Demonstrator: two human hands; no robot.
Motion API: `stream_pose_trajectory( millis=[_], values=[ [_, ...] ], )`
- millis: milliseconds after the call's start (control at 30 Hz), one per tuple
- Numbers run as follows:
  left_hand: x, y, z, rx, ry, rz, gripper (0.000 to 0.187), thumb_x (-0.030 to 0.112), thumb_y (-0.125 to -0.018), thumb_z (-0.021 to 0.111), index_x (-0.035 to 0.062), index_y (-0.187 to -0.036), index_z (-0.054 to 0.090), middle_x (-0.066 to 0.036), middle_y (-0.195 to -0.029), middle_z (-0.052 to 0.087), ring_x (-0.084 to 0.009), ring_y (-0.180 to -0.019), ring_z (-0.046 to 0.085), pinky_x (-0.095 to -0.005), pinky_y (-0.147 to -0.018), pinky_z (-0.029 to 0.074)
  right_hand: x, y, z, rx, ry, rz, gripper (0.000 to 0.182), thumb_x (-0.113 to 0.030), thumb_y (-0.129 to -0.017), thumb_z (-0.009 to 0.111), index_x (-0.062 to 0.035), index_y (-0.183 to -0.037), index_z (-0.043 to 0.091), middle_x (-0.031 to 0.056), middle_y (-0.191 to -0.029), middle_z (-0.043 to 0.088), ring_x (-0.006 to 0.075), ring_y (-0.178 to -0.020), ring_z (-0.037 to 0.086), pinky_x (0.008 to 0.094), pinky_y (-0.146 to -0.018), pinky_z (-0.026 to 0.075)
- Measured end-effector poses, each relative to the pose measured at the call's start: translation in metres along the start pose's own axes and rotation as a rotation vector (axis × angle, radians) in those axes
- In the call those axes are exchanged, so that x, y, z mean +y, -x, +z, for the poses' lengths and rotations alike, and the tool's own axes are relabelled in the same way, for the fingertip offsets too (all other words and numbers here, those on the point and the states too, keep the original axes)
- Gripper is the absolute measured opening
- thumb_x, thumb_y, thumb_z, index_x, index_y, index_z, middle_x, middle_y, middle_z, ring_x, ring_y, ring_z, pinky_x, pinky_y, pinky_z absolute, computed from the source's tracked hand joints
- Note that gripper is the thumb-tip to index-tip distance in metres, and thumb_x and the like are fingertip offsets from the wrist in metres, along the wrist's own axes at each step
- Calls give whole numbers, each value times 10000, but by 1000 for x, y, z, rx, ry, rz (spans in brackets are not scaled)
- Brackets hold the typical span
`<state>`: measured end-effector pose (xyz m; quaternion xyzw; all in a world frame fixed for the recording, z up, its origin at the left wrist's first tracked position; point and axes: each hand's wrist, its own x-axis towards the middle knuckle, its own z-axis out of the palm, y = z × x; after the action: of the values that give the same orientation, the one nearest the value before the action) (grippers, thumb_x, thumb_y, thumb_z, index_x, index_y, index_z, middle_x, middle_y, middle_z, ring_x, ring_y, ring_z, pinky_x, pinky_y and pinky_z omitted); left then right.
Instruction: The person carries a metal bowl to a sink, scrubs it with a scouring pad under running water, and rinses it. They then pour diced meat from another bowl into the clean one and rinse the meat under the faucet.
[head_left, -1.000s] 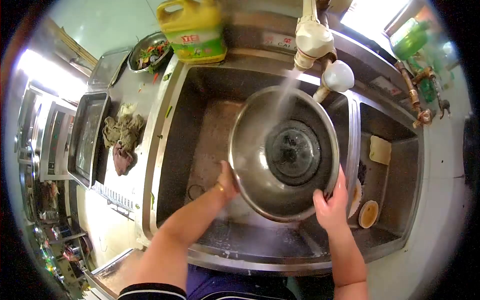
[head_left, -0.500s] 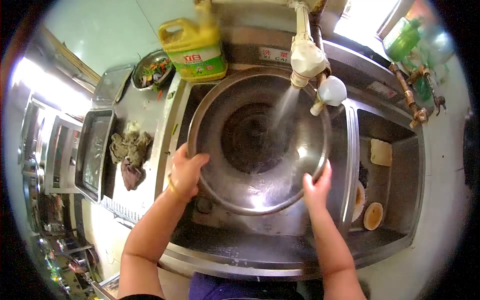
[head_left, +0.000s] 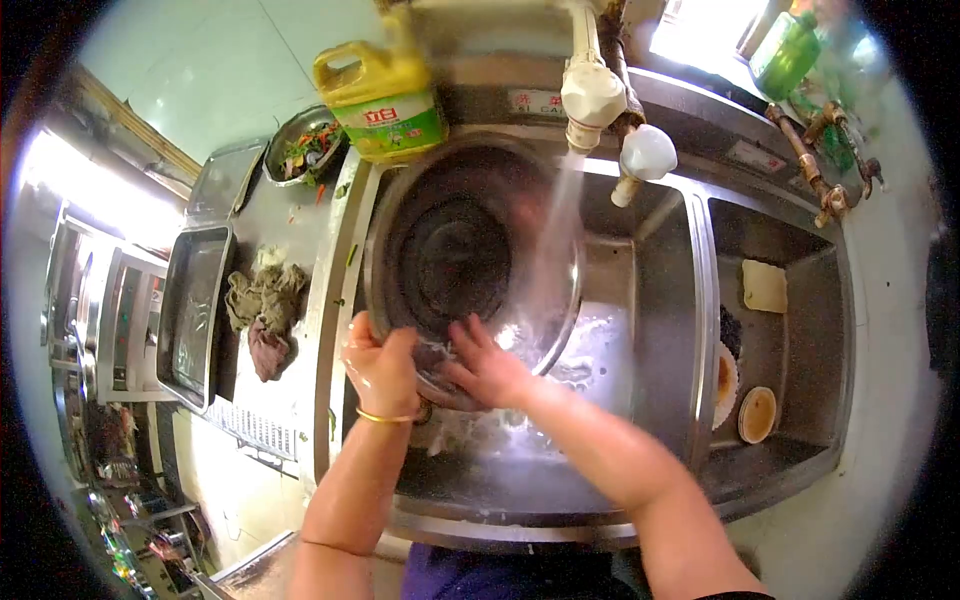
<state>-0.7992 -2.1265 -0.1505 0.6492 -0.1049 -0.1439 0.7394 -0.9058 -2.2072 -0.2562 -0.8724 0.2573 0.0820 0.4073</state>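
Note:
A large steel basin (head_left: 450,250) is tilted on its side in the left sink (head_left: 610,330), its inside facing me. Water runs from the white tap (head_left: 592,95) onto the basin's right part. My left hand (head_left: 380,365) grips the basin's lower left rim; a gold bangle sits on that wrist. My right hand (head_left: 485,365) lies flat inside the basin's lower rim, fingers spread against the wet metal.
A yellow detergent jug (head_left: 385,90) stands behind the sink. On the left counter lie rags (head_left: 260,305), a steel tray (head_left: 190,310) and a bowl of vegetable scraps (head_left: 305,140). The right sink (head_left: 790,390) holds a sponge (head_left: 765,285) and small dishes (head_left: 757,413).
The basin has shifted left and tipped more upright. My right hand left the right rim and moved inside the basin's lower part. My left hand stayed on the left rim.

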Motion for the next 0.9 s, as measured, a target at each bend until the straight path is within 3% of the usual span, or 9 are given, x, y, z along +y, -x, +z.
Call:
stream_pose_trajectory(
  millis=[67,133,267,333,433,500,667,733,900],
  values=[
    [-12,-11,-23,41,157,-288,278,-99,-684,518,16,-936,532,-86,-865,594,-202,-728,570,-317,-682,498,2,16,-71,-388,198,-17,663,-428,-834,501,-120,-1401,353,210,-1489,172,329,-1358,250,439,-1126,165],
    [-12,-3,-36,141,164,-500,354,-106,-683,498,29,-1011,499,-103,-920,557,-254,-791,573,-384,-722,515,13,25,-141,-340,917,211,463,-398,-821,525,-203,-1240,557,127,-1398,397,315,-1305,352,494,-1108,184],
    [-71,24,-69,93,315,-968,343,-84,-668,499,12,-997,519,-138,-920,560,-295,-826,562,-453,-782,506,41,67,-238,799,658,-220,181,-200,-790,596,-62,-680,558,130,-634,581,302,-610,597,419,-645,483],
    [-73,46,-56,30,353,-1069,304,-74,-663,507,2,-954,543,-131,-893,576,-280,-817,567,-425,-779,501,-18,88,-275,1070,578,-614,103,-40,-753,579,-25,-671,519,134,-637,525,291,-599,537,395,-567,446],
    [-72,53,-30,-79,320,-914,294,-100,-671,512,17,-936,563,-98,-852,586,-228,-734,557,-358,-664,484,-90,90,-299,952,867,-812,331,-3,-727,562,-49,-1053,594,147,-995,595,326,-883,584,396,-727,490],
    [-39,50,-9,-36,220,-731,295,-117,-670,516,24,-923,571,-80,-820,590,-192,-686,546,-323,-624,474,-97,67,-308,767,1079,-799,340,-3,-763,513,-70,-1087,591,143,-1055,593,318,-995,570,393,-809,497],
    [-7,29,-19,-141,-93,46,79,-43,-679,570,18,-695,522,-7,-608,526,-96,-552,462,-262,-498,388,-102,41,-311,439,1284,-410,220,-127,-785,576,-42,-987,591,144,-1022,621,302,-957,606,382,-767,521],
    [25,29,-29,-133,-662,566,222,-11,-653,589,29,-605,375,-119,-535,389,-220,-447,420,-330,-445,342,-104,36,-309,426,1223,-297,206,-179,-802,596,-30,-944,585,139,-960,642,311,-883,635,381,-722,534],
    [49,31,-65,-97,-827,1019,261,-41,-625,593,63,-574,359,-124,-537,410,-302,-440,420,-353,-405,334,-117,25,-300,481,1072,-118,481,-522,-846,469,-87,-830,675,114,-782,675,300,-753,660,422,-667,520]
  ],
)
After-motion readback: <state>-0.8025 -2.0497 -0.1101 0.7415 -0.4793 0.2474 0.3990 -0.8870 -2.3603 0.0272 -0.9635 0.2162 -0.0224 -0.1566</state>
